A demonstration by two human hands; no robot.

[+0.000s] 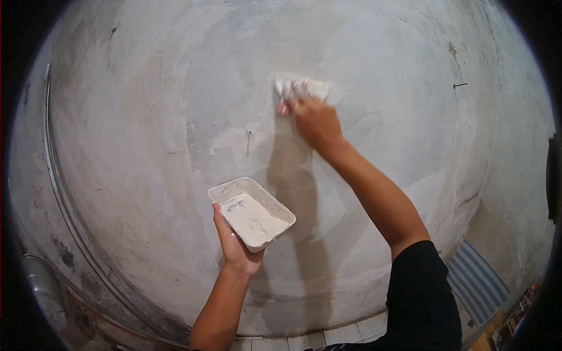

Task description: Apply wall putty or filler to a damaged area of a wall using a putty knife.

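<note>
My left hand (236,253) is closed round a rectangular plastic tub (281,209), its thumb along the left rim. The tub tilts toward me, its walls smeared and its bottom covered with off-white putty (257,219). Farther up, my right hand (316,120) grips a wide putty knife (318,89) against the grey wall (374,76). White putty coats the blade; its handle is mostly hidden in the hand, and motion blurs the fingers slightly.
A nail (460,86) juts from the wall at the right. At the left runs a long pale conduit (54,167), with a shiny rounded pipe (44,286) below it. A blue-striped cloth (477,281) lies at lower right. White tiles (342,334) line the wall's foot.
</note>
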